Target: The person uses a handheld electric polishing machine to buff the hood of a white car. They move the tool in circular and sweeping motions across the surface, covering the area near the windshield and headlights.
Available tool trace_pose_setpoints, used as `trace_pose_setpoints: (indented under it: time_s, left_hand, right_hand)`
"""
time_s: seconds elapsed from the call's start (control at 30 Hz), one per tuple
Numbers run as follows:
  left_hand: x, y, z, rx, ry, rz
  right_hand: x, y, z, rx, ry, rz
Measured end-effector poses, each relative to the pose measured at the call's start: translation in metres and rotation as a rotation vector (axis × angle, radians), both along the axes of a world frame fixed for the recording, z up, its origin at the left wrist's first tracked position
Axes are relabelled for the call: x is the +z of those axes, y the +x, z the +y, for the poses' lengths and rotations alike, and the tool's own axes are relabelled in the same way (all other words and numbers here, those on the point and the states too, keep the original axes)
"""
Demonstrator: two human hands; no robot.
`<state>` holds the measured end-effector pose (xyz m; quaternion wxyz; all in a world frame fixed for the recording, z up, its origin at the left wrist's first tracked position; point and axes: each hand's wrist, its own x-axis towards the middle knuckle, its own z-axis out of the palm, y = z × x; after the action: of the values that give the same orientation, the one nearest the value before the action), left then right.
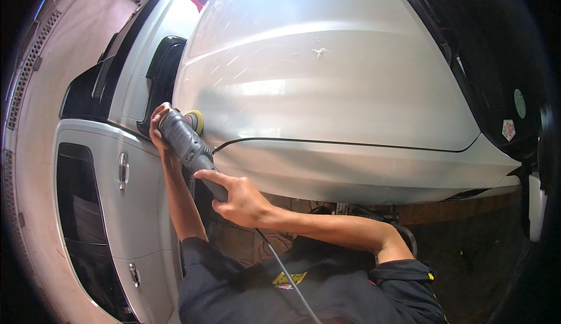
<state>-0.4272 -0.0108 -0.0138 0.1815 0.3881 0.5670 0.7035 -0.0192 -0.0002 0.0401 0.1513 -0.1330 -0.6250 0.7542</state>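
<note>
Both my hands are on a grey and black polisher [188, 143], held over the front corner of a pearly white car hood [327, 108]. My left hand [158, 126] wraps round the tool's head. My right hand [242, 200] grips the rear handle, its index finger stretched along the body. A round pad with a yellow edge [199, 122] sits at the hood's left edge; whether it presses on the paint, I cannot tell. From the handle a grey cord [286, 271] runs down across my dark shirt. Farther up the hood lies a small white splash of paste [319, 52].
Close on the left stands another white vehicle [140, 207] with chrome door handles and dark windows. To the right are the car's dark windshield [497, 61] and a white side mirror [536, 207]. A coiled reddish hose [274, 248] lies on the floor below.
</note>
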Motion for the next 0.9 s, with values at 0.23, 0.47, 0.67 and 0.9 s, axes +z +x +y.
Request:
trace_pose_setpoints:
  time_s: [0.23, 0.47, 0.67, 0.9]
  left_hand:
    - [-0.007, 0.051, 0.001, -0.010, 0.056, 0.194]
    - [-0.019, 0.100, 0.012, -0.127, 0.172, 0.520]
    - [-0.019, 0.200, 0.062, -0.178, 0.242, 0.270]
    - [0.001, 0.343, 0.119, -0.419, 0.103, 0.231]
  right_hand:
    - [-0.006, 0.037, -0.036, 0.010, 0.037, -0.058]
    - [0.020, 0.096, -0.049, -0.004, 0.100, -0.184]
    - [0.002, 0.158, -0.082, -0.334, 0.153, -0.038]
    - [0.035, 0.241, -0.106, -0.545, -0.043, -0.254]
